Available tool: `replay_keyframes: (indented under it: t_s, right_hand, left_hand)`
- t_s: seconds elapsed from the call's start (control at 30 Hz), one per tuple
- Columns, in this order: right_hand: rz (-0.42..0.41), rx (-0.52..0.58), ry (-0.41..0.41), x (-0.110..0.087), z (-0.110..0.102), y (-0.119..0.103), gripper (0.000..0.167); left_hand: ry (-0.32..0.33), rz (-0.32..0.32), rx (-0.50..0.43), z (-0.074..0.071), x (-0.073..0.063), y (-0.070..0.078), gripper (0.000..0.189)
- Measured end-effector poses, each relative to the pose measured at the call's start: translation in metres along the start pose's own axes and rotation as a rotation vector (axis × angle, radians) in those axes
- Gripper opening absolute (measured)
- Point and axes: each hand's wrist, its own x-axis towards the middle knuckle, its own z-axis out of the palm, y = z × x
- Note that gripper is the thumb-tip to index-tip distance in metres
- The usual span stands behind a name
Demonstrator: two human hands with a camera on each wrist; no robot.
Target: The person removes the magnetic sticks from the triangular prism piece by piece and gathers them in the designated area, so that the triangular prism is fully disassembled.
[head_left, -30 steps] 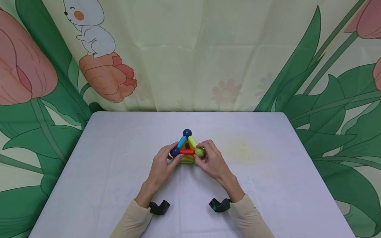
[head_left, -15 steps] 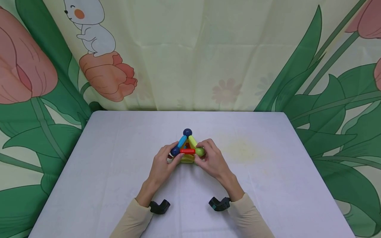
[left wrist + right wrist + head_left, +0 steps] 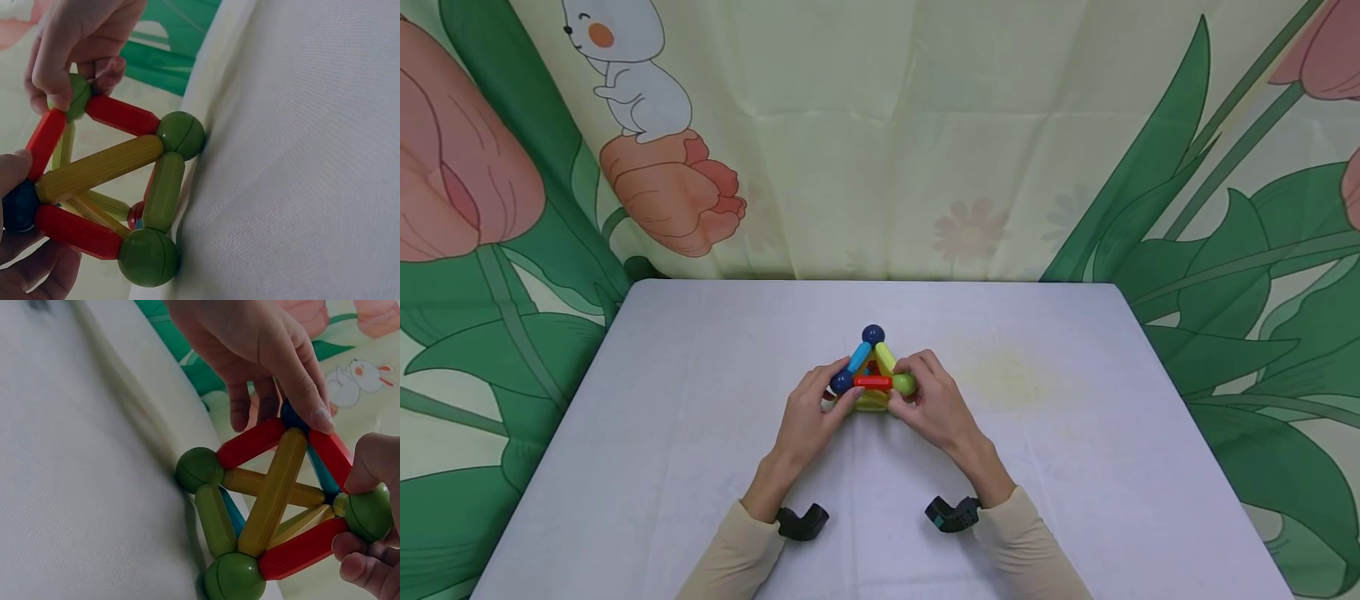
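Observation:
A magnetic ball-and-stick structure (image 3: 872, 382) stands on the white table, held between both hands. My left hand (image 3: 811, 410) pinches the dark blue ball (image 3: 841, 382) at its upper left corner. On the other side my right hand (image 3: 940, 407) grips the green ball (image 3: 904, 384). Between these balls runs a red stick (image 3: 872, 382); another dark blue ball (image 3: 873, 334) sits at the far corner. In the left wrist view, a yellow stick (image 3: 100, 169) slants across the near face, and lower green balls (image 3: 149, 257) touch the cloth. Fingers partly hide the held balls.
A white cloth covers the table (image 3: 700, 500). Behind it hangs a curtain (image 3: 880, 150) printed with tulips, leaves and a white rabbit. Each wrist wears a black camera, the left one (image 3: 802, 522) and the right one (image 3: 953, 514).

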Motion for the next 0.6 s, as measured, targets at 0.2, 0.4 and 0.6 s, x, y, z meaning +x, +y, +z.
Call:
replay_keyframes:
  t_s: [0.2,0.4,0.6]
  right_hand:
    - [-0.006,-0.015,0.000,0.0003,0.0013,0.0005,0.031]
    - [-0.017,-0.022,0.003,0.0010,0.0015,0.0001,0.030]
    - [-0.025,-0.027,0.008,0.0014,0.0016,-0.0006,0.029]
  left_hand:
    - [0.001,0.004,-0.001,-0.0003,0.0003,-0.0003,0.051]
    - [0.004,0.010,0.001,-0.0004,0.0007,-0.0005,0.051]
    - [-0.002,0.014,-0.002,-0.0004,0.0002,-0.0018,0.051]
